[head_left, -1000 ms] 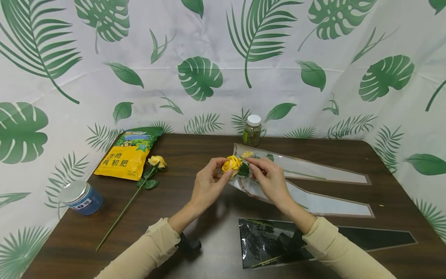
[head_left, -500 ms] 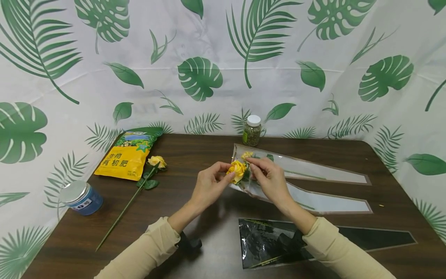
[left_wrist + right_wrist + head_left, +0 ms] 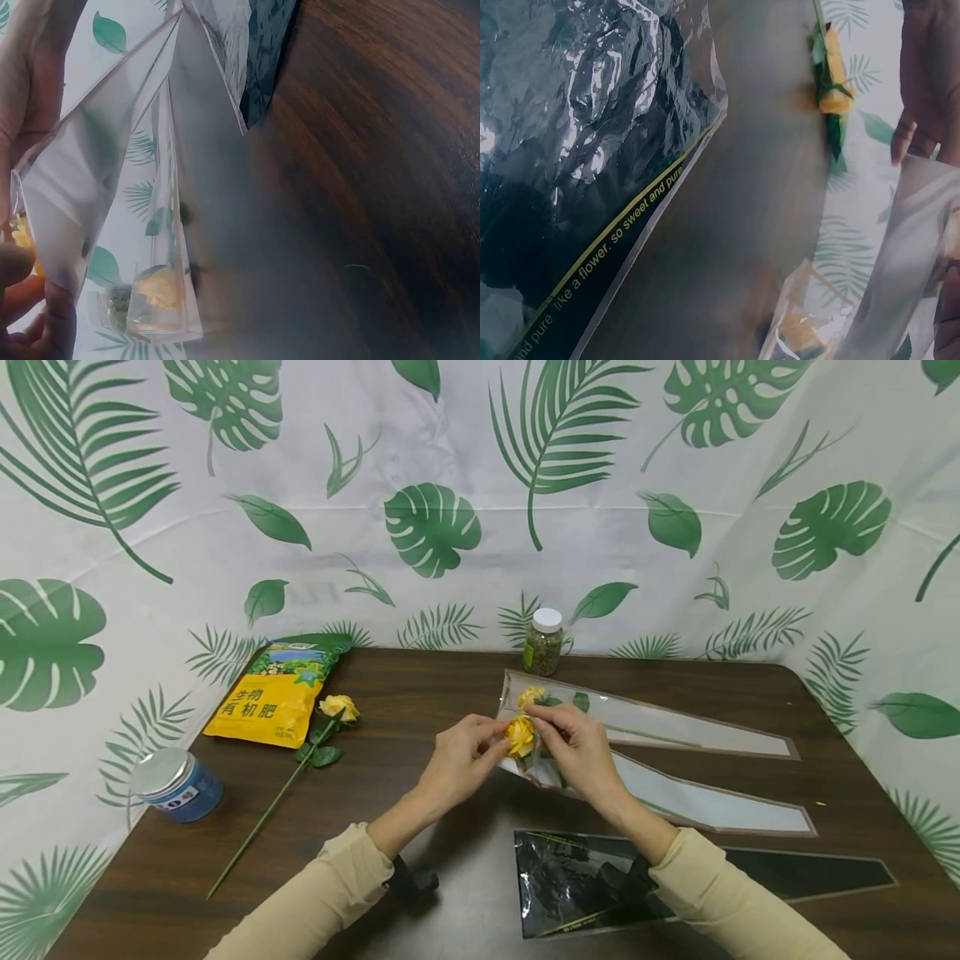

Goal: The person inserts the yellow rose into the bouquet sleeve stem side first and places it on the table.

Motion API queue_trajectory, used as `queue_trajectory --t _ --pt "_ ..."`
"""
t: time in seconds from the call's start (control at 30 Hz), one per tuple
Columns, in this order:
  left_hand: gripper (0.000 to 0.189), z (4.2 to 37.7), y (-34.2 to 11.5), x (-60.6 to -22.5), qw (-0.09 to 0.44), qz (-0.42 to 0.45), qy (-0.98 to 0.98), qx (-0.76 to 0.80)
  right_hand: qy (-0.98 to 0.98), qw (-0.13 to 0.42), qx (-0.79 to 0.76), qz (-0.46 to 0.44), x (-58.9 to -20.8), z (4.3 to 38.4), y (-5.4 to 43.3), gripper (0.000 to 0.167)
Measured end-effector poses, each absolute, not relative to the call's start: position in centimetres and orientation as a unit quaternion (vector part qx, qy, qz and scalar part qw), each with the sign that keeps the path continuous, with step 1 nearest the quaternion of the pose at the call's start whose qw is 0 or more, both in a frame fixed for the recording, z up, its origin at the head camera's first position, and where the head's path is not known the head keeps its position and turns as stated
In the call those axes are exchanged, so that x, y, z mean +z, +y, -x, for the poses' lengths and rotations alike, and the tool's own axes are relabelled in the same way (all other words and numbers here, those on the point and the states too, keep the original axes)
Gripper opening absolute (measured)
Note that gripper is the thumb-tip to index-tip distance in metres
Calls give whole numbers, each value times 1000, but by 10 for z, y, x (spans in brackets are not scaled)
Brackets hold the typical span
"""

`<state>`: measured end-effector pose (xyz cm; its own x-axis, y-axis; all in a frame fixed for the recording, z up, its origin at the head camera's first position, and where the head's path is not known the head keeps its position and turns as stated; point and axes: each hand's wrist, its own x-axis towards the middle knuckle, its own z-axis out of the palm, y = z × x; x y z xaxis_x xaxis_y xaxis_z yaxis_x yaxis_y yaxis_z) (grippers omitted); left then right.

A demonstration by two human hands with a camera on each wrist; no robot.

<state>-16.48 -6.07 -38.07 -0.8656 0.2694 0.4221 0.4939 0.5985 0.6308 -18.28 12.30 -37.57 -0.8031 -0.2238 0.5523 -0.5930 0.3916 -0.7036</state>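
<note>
Pinching a yellow rose (image 3: 521, 737) by its bloom, the left hand (image 3: 461, 762) faced the right hand (image 3: 581, 747), whose fingers gripped the mouth of a clear flower sleeve (image 3: 735, 803) around the stem, between a second sleeved rose (image 3: 531, 696) on the far side and a black sleeve (image 3: 817, 872) near.

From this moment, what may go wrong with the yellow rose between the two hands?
The yellow rose is at the wide end of the nearer white sleeve, so its petals might catch on the edge and bend.
The sleeve is thin film, lifted at that end near the right hand; a hard push could crease or split it.
The farther white sleeve lies just beyond the hands and might be nudged.
</note>
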Motion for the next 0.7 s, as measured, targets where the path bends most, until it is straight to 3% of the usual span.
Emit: queue_trajectory --t 0.3,0.7 --pt "33 163 -58 -380 108 202 -896 -379 -829 187 464 -252 -375 183 122 20" --pt "23 169 -57 -389 185 179 -915 -311 -819 212 451 -286 -376 181 120 21"
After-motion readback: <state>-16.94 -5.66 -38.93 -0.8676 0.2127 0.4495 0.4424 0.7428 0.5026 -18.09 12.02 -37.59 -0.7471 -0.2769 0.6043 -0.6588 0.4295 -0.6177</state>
